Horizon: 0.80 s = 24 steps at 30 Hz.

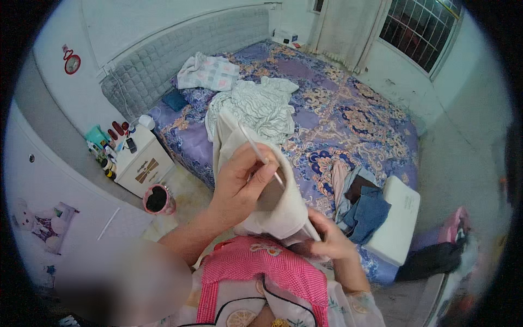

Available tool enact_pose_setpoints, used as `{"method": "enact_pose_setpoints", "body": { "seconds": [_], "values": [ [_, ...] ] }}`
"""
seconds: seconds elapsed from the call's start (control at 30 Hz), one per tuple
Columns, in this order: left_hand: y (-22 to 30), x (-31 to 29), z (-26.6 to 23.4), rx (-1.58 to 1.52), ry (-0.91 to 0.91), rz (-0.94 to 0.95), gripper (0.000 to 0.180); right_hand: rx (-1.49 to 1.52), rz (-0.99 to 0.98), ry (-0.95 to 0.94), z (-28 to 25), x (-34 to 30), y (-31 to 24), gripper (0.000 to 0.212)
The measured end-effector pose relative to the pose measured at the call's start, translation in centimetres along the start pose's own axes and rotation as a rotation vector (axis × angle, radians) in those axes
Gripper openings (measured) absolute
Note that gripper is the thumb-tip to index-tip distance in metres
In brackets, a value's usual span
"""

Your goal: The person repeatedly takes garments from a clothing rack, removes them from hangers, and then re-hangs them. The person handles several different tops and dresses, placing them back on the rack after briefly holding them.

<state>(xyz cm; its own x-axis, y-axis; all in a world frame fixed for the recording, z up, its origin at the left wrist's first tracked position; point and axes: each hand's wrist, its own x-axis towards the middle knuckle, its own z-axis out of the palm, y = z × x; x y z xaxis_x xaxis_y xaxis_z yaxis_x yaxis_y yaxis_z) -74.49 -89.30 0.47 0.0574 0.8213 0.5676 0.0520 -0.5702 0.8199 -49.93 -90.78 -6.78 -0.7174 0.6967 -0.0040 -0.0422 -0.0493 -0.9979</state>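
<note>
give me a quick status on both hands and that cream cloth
Left hand shut on thin white stick against cream fabric garment. Right hand shut on the garment's lower edge. Nothing in the way; purple patterned bed behind.

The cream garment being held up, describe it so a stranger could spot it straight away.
Start at the purple patterned bed, then drop to its near edge. There the left hand and right hand hold up a cream garment. It alone is lifted, plain and unpatterned.

A bed (348, 117) carries crumpled sheets (260, 106) and a white pillow (396, 219). Bottles (115, 131) crowd the nightstand (143, 161). A bin (158, 199) stands beside it.
</note>
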Motion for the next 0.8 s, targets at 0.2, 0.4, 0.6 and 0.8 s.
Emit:
{"method": "enact_pose_setpoints", "body": {
  "seconds": [0.2,0.4,0.6,0.8],
  "values": [
    [-1.0,5.8,4.1,0.166,-0.064,0.168,0.005,-0.429,-0.161,0.076,-8.4,0.5,-3.3,0.07],
    [-4.3,6.4,5.5,0.555,-0.102,0.264,0.009,-0.533,-0.084,-0.035,-12.5,1.7,-1.5,0.069],
    [-8.4,5.3,6.4,0.535,-0.082,0.117,0.019,-0.436,0.108,-0.077,-14.4,2.5,4.1,0.057],
    [-10.3,3.4,5.4,0.23,0.08,-0.379,0.036,-0.426,0.033,-0.155,-14.2,4.0,6.5,0.05]
  ]
}}
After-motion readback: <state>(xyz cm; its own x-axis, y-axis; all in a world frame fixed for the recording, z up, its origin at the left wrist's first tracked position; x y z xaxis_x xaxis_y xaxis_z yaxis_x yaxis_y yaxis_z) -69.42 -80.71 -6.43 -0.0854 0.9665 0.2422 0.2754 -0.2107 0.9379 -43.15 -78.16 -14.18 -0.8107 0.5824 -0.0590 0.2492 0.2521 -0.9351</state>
